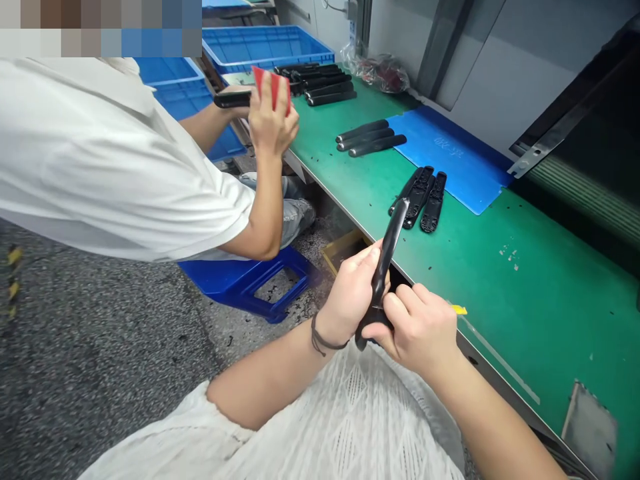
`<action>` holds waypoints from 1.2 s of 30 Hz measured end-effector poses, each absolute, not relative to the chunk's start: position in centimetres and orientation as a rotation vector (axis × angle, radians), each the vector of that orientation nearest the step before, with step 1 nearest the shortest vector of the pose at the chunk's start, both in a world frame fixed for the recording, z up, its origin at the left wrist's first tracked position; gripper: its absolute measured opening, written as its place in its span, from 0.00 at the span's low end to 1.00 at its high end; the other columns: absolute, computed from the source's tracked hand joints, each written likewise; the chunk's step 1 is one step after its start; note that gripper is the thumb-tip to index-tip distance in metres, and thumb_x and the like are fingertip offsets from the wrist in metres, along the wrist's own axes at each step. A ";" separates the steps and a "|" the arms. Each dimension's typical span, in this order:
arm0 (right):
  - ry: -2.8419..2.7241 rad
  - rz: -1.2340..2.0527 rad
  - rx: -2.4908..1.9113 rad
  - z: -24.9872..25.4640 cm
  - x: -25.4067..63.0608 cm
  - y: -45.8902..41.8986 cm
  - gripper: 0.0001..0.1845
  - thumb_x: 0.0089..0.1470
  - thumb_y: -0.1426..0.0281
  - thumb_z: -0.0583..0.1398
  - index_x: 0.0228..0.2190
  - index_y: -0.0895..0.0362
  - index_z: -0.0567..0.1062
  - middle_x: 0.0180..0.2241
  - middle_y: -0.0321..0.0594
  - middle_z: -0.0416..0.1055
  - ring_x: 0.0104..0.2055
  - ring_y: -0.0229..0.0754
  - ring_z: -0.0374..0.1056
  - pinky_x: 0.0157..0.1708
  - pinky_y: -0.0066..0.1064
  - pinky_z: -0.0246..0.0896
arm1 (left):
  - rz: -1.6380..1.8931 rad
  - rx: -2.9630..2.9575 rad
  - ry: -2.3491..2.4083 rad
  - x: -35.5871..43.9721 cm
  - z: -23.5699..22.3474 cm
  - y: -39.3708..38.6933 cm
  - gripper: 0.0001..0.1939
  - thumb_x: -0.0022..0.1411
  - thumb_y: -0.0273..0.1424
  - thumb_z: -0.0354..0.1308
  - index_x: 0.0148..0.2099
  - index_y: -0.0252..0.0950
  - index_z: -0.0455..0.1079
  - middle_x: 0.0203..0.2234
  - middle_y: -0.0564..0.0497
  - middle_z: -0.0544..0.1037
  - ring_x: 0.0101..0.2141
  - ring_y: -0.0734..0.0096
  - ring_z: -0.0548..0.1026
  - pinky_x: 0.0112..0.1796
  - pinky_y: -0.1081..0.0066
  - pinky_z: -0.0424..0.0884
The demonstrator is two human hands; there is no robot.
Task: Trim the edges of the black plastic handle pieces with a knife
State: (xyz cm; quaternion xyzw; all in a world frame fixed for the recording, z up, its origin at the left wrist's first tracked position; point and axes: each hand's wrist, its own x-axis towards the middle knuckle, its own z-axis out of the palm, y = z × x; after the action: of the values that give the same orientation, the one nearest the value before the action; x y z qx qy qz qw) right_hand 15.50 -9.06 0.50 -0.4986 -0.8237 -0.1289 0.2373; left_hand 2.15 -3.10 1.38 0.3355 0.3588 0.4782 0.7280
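Observation:
My left hand (pixel 353 290) is closed around a long, glossy black plastic handle shell (pixel 393 243), which tilts up and away over the table's front edge. Against the lower end of this shell, my right hand (pixel 420 327) is curled, its thumb stretched along the black piece. A small yellow end (pixel 459 309) shows just past the right knuckles; whether it belongs to something in that hand I cannot tell. Just beyond the shell's tip, several similar black shells (pixel 433 203) lie together on the green table, some with their ribbed inner side up.
The green table (pixel 550 293) carries three black shells (pixel 370 138), a larger pile (pixel 325 85), a blue sheet (pixel 450 153) and a metal plate (pixel 590 427). At left, a co-worker (pixel 125 167) holds a black piece and red sheet (pixel 273 90) near blue crates (pixel 265 50).

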 end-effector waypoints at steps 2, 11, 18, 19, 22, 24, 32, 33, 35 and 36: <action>-2.268 -0.279 -1.348 0.2 15.2 -9.4 0.36 0.66 0.39 0.47 0.24 0.55 0.67 0.23 0.36 0.61 0.27 0.39 0.50 0.29 0.36 0.40 | 1.062 0.683 0.754 2.1 1.5 -2.8 0.20 0.72 0.43 0.55 0.57 0.35 0.74 0.17 0.60 0.58 0.16 0.80 0.54 0.17 0.79 0.53; -2.284 -0.373 -1.303 -0.5 14.2 -10.0 0.31 0.68 0.46 0.51 0.22 0.54 0.65 0.22 0.35 0.57 0.27 0.40 0.48 0.28 0.38 0.36 | 1.089 0.423 0.853 2.0 2.5 -1.9 0.14 0.76 0.40 0.49 0.53 0.39 0.71 0.18 0.62 0.55 0.13 0.82 0.49 0.14 0.81 0.47; -2.279 -0.551 -1.219 -2.0 14.1 -9.6 0.28 0.68 0.50 0.56 0.22 0.53 0.61 0.21 0.34 0.55 0.27 0.41 0.46 0.28 0.38 0.34 | 1.135 0.220 0.934 1.9 -0.1 -0.8 0.11 0.75 0.40 0.51 0.49 0.39 0.69 0.18 0.63 0.56 0.14 0.83 0.50 0.14 0.82 0.48; -2.269 -0.548 -1.210 -2.3 14.0 -9.6 0.27 0.68 0.51 0.56 0.22 0.53 0.61 0.20 0.34 0.54 0.27 0.40 0.46 0.28 0.38 0.35 | 1.145 0.192 0.946 1.8 -0.6 -0.5 0.11 0.75 0.40 0.51 0.49 0.39 0.68 0.18 0.63 0.56 0.14 0.83 0.51 0.15 0.82 0.48; -2.189 -0.414 -1.263 -3.1 14.0 -9.7 0.21 0.68 0.53 0.56 0.29 0.53 0.66 0.22 0.34 0.57 0.27 0.40 0.50 0.27 0.36 0.41 | 1.172 0.154 0.968 1.2 -1.6 0.3 0.11 0.75 0.39 0.50 0.48 0.38 0.68 0.18 0.62 0.56 0.13 0.82 0.51 0.15 0.81 0.48; -2.130 -0.262 -1.349 -3.8 14.1 -9.6 0.14 0.69 0.57 0.56 0.40 0.56 0.69 0.27 0.37 0.64 0.30 0.41 0.57 0.28 0.34 0.49 | 1.186 0.149 0.990 0.6 -1.9 0.8 0.11 0.75 0.39 0.50 0.48 0.38 0.68 0.18 0.62 0.58 0.13 0.82 0.52 0.15 0.80 0.48; -2.082 0.225 -1.742 -6.7 14.7 -7.7 0.31 0.61 0.77 0.57 0.65 0.54 0.63 0.36 0.40 0.71 0.29 0.39 0.66 0.24 0.29 0.53 | 1.265 0.115 1.040 -1.1 -2.4 1.6 0.11 0.76 0.38 0.49 0.47 0.37 0.68 0.17 0.61 0.59 0.13 0.81 0.53 0.15 0.79 0.48; -1.991 0.387 -1.692 -6.6 14.4 -7.7 0.31 0.62 0.72 0.60 0.64 0.55 0.63 0.36 0.38 0.72 0.29 0.38 0.66 0.25 0.28 0.56 | 1.269 0.107 1.051 -1.0 -2.5 1.6 0.11 0.76 0.38 0.49 0.47 0.37 0.68 0.17 0.61 0.59 0.13 0.81 0.54 0.15 0.79 0.49; -1.819 0.671 -1.515 -6.0 13.3 -7.9 0.28 0.60 0.64 0.65 0.60 0.55 0.67 0.35 0.36 0.72 0.27 0.36 0.64 0.27 0.28 0.61 | 1.284 0.088 1.067 -0.6 -2.8 1.6 0.10 0.75 0.37 0.49 0.45 0.37 0.67 0.18 0.61 0.60 0.13 0.81 0.55 0.15 0.79 0.50; -1.760 0.747 -1.419 -5.7 12.7 -8.1 0.24 0.60 0.62 0.65 0.55 0.54 0.70 0.33 0.35 0.72 0.26 0.35 0.63 0.26 0.27 0.61 | 1.286 0.084 1.064 -0.4 -3.0 1.6 0.10 0.75 0.37 0.49 0.45 0.37 0.67 0.18 0.61 0.60 0.13 0.81 0.55 0.15 0.79 0.50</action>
State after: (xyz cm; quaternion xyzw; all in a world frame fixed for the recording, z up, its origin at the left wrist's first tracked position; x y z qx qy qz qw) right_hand 12.68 -8.10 -5.67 -0.5534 -0.6865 0.2913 0.3710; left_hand -0.36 1.60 -2.97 0.0371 0.4723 0.5709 0.6705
